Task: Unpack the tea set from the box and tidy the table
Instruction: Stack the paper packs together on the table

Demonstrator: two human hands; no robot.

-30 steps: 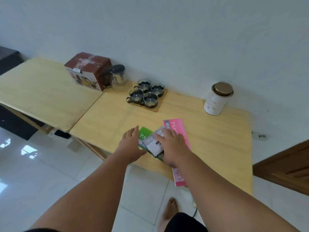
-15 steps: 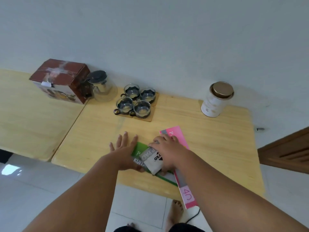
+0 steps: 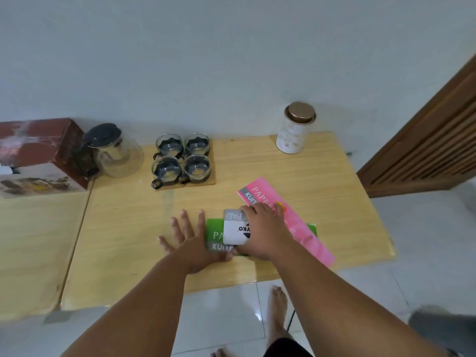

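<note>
A red-brown tea set box [image 3: 38, 153] stands at the far left. Beside it sits a glass teapot [image 3: 113, 150] with a black lid. Several glass cups [image 3: 181, 157] stand on a small wooden tray [image 3: 212, 176]. Near the table's front lie a green paper pack [image 3: 215, 230], a pink paper pack [image 3: 291, 217] and a small grey-white pad [image 3: 234, 230] on top. My left hand [image 3: 190, 240] lies flat, fingers spread, at the green pack's left edge. My right hand [image 3: 262, 228] presses on the pad and packs, thumb under the pad's edge.
A white tin [image 3: 293, 130] with a copper lid stands at the back right. Two wooden tables [image 3: 128, 215] meet at a seam on the left. A slatted wooden panel [image 3: 425, 137] stands to the right. A bare foot [image 3: 277, 305] is on the tiled floor.
The view has swung right and closer. My hands have turned the paper packs so the green one lies square to the table edge; my left hand has spread flat.
</note>
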